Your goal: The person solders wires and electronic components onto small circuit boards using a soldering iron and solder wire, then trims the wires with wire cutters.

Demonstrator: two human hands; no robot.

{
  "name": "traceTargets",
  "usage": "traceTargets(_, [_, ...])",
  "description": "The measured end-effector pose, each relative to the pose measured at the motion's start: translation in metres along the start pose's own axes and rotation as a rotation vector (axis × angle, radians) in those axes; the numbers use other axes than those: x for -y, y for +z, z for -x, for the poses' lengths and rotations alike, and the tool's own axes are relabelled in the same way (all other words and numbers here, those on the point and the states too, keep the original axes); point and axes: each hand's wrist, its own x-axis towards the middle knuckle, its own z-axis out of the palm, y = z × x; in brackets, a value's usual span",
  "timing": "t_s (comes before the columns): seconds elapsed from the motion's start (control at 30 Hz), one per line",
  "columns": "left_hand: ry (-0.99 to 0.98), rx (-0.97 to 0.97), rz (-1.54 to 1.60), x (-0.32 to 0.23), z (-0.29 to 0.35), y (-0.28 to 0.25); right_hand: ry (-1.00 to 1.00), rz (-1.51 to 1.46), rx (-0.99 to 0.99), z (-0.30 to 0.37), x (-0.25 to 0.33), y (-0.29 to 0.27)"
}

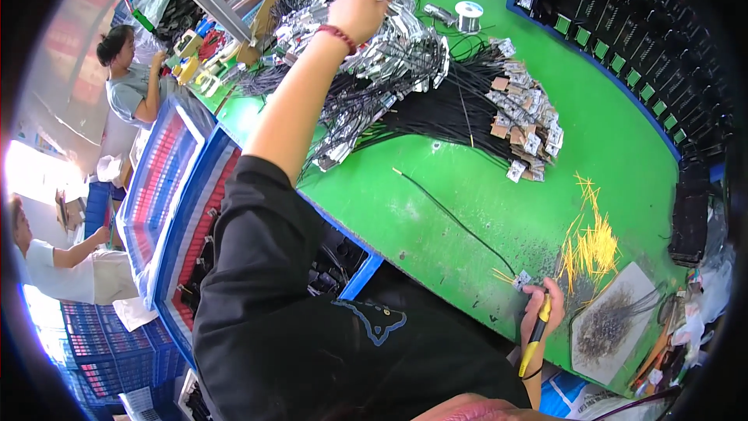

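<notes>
My left hand (358,12) reaches up over a heaped pile of black cables with silvery ends (405,51). Its fingers are bent and closed at the pile; what lies between them is hidden. At the lower right, my right hand (539,310) is closed around a pen-shaped tool with a yellow and black handle (536,337). The tool's tip cannot be made out. Beside the right thumb and fingers is a small silvery board (522,280), with short yellow strips at its side. A single black cable (456,220) runs from that board toward the upper left across the green table.
Loose yellow strips (592,249) lie right of centre, near a dirty grey plate (612,327). Boards on cables (526,121) fan out beside the pile. A wire spool (468,17) stands behind. Black racks (623,39) edge the right; blue crates (175,210) and two people are left.
</notes>
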Motion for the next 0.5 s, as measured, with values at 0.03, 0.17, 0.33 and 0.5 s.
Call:
traceTargets(0.03, [0.108, 0.069, -0.055, -0.008, -0.010, 0.002, 0.063, -0.028, -0.003, -0.001, 0.006, 0.000])
traceTargets(0.17, [0.205, 0.516, -0.393, 0.002, -0.047, 0.032, -0.013, 0.024, 0.024, -0.007, 0.004, 0.002])
traceTargets(0.33, [0.296, 0.571, -0.538, -0.012, -0.056, 0.012, 0.114, -0.055, 0.001, -0.006, 0.009, 0.001])
traceTargets(0.5, [0.294, 0.529, -0.428, -0.012, -0.051, -0.032, 0.139, -0.113, -0.020, -0.004, 0.005, 0.000])
